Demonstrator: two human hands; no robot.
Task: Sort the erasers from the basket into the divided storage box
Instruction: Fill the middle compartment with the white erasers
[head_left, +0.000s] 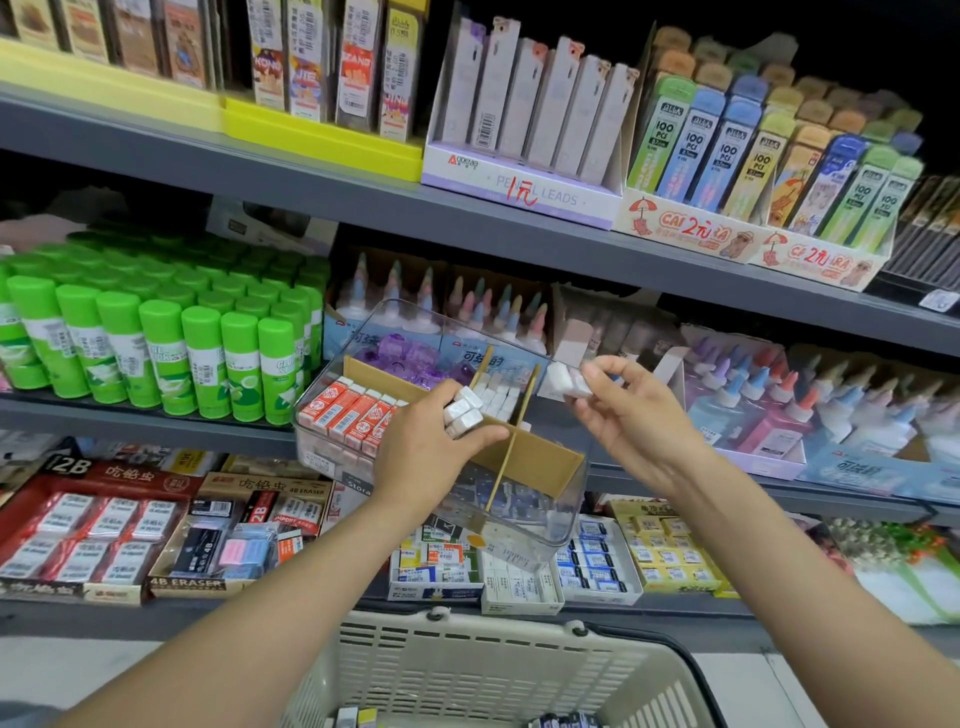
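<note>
So the person was standing at a stationery shelf with a clear plastic storage box with brown cardboard dividers (545, 470) tilted on the edge of the middle grey shelf (156, 415). The left hand (434, 449) was over the box's middle compartment, fingers curled round a small bunch of white wrapped erasers (464, 410), right above the row of white erasers already packed in that section (498, 395). The right hand (631, 415) was up just beside the box's far right corner, pinching a couple more white erasers (566, 382) between thumb and fingertips. The left compartment was full of red-and-white sleeved erasers (353, 413) standing in a neat row. Down at the bottom sat the beige perforated plastic shopping basket (467, 670), with a few erasers just peeking in at the frame edge, too cut off to tell much about. Green-capped glue sticks (171, 353) filled the shelf to the left of the box.
</note>
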